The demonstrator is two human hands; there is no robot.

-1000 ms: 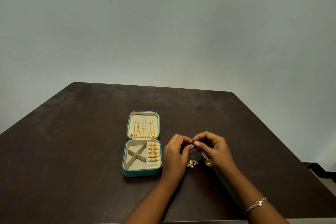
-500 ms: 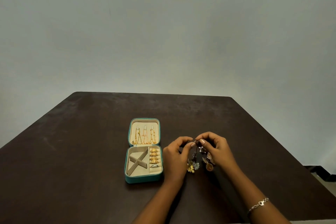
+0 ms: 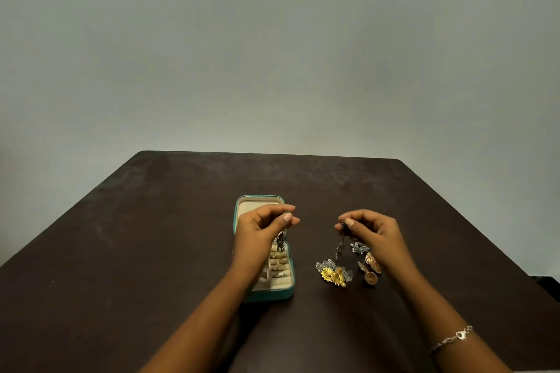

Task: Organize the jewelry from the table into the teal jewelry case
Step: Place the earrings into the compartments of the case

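- We work on a dark table point(image 3: 136, 251), where the teal jewelry case point(image 3: 274, 294) lies open, with rings point(image 3: 277, 263) filling its right column.
- Our left hand point(image 3: 260, 230) hovers over the case, thumb and forefinger pinching a dark drop earring point(image 3: 280, 244) that hangs above the rings.
- Our right hand point(image 3: 375, 233), beside the case, pinches the matching earring point(image 3: 341, 247) the same way.
- Loose earrings point(image 3: 333, 275) lie on the table beneath it.
- We judge this pair is being stowed: next, lower each gently into a free compartment.
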